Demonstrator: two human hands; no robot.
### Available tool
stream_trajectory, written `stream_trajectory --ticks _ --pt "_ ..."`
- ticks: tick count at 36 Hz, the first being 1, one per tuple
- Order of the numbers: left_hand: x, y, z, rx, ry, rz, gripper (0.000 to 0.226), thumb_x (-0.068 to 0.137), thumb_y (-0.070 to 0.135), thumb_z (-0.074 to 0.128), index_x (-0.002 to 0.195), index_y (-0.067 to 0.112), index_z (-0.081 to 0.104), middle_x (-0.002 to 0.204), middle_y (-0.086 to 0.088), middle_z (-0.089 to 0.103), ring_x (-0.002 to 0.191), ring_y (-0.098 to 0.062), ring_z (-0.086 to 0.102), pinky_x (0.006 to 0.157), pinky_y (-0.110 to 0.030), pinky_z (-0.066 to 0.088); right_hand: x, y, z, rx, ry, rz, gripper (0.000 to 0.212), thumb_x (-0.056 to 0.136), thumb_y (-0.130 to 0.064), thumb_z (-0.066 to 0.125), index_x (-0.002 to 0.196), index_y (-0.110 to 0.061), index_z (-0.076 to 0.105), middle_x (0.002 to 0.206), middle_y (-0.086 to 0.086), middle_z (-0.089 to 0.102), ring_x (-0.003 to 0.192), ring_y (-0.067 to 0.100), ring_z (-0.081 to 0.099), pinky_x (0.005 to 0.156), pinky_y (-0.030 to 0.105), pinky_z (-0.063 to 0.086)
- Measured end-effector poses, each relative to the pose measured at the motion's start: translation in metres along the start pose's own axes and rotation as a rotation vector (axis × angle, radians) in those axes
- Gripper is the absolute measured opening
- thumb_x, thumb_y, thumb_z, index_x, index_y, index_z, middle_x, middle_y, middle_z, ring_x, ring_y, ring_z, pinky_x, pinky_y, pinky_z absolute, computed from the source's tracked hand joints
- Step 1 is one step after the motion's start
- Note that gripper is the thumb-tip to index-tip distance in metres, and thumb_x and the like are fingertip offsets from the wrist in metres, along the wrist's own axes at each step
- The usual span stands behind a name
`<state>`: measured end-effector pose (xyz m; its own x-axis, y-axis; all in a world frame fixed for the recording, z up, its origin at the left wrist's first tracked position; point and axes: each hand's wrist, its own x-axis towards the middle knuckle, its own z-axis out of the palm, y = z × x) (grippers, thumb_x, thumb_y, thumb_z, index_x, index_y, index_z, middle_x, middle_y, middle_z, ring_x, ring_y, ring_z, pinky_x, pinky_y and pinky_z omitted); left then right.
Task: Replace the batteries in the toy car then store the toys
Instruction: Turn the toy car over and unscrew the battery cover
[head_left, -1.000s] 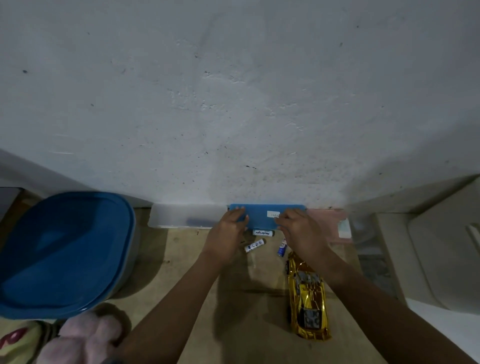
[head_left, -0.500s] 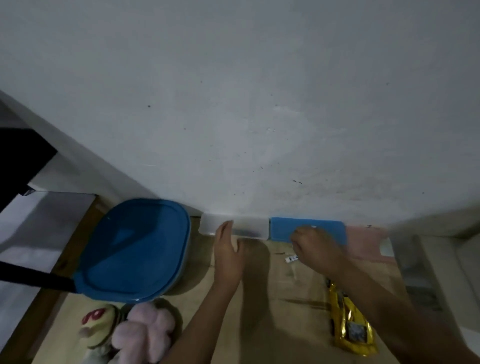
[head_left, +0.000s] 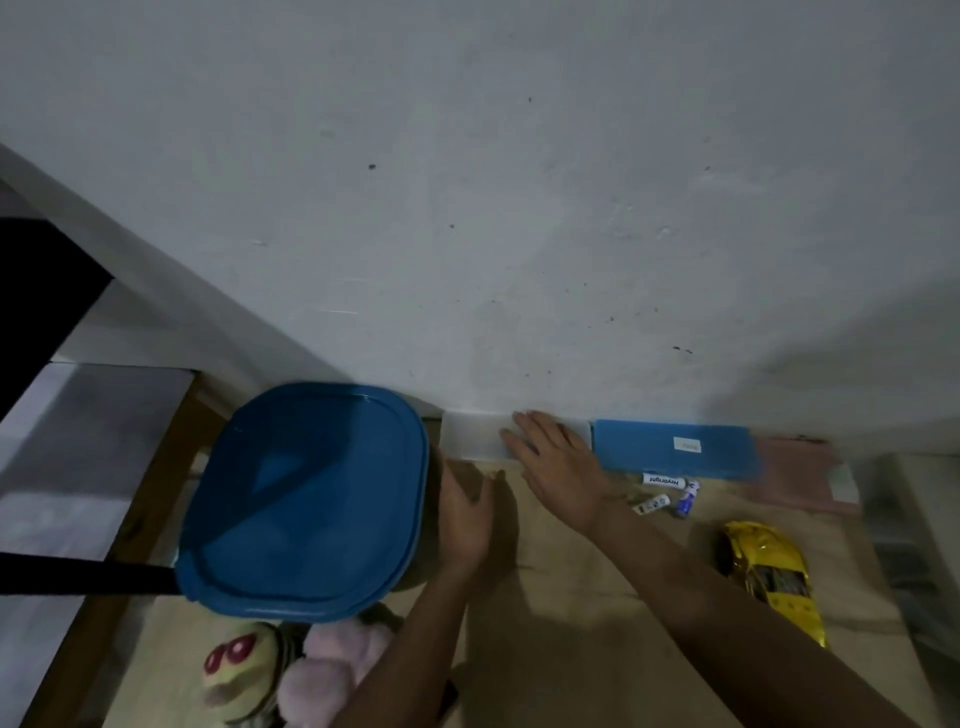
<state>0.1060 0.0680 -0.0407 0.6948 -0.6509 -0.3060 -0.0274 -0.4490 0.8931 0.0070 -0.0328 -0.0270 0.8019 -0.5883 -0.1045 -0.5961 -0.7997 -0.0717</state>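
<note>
Gold car (head_left: 769, 577) lies on the table (head_left: 597, 623) at the right, well apart from both hands. Which face is up cannot be told. Three loose batteries (head_left: 660, 480) lie between the car and the right hand (head_left: 561, 467), just in front of a blue case (head_left: 675, 449) set against the wall.

Right hand: fingers straight and spread, laid flat on a clear box (head_left: 467, 441) at the wall; it grips nothing. Left hand (head_left: 467, 514): fingers straight, palm against the side of the bin (head_left: 415, 561), holding nothing. The bin's blue lid (head_left: 306, 493) is on. Plush toys (head_left: 291, 670) sit at the near edge, beside the bin.

Assessment: the car looks light and rigid, with a glossy shell likely to slip; take it across the body at mid-length, not by the wheels. The batteries are small and will roll; pinch each by its barrel. The bin is bulky and calls for a hand on each side.
</note>
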Motion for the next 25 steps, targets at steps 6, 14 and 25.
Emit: stream_trajectory --ticks 6,14,25 --pt "0.000 -0.004 0.003 -0.042 0.068 0.004 0.069 0.091 0.021 0.057 0.147 0.018 0.017 0.149 -0.002 0.032 0.137 -0.013 0.028 0.116 -0.036 0.022 0.011 0.002 0.008 -0.089 0.055 -0.036 0.060 0.070 -0.022 0.078 0.125 -0.013 0.057 0.124 0.010 0.061 0.112 0.025 0.059 0.095 0.036 0.047" --pt "-0.007 0.000 0.017 -0.158 0.170 -0.056 0.065 0.092 0.026 0.056 0.147 0.017 0.023 0.150 -0.001 0.034 0.138 -0.016 0.030 0.115 -0.035 0.025 -0.002 0.014 0.013 0.003 0.209 -0.064 0.054 0.063 -0.015 0.084 0.112 -0.001 0.064 0.109 0.015 0.069 0.099 0.029 0.067 0.086 0.041 0.051" --pt "0.010 0.005 0.009 -0.371 0.121 -0.113 0.056 0.093 0.025 0.054 0.144 0.018 0.033 0.142 -0.004 0.046 0.131 -0.015 0.040 0.103 -0.028 0.034 0.011 0.008 0.004 0.057 0.159 -0.110 0.053 0.068 -0.014 0.082 0.115 -0.003 0.061 0.114 0.015 0.066 0.104 0.027 0.064 0.092 0.034 0.050"
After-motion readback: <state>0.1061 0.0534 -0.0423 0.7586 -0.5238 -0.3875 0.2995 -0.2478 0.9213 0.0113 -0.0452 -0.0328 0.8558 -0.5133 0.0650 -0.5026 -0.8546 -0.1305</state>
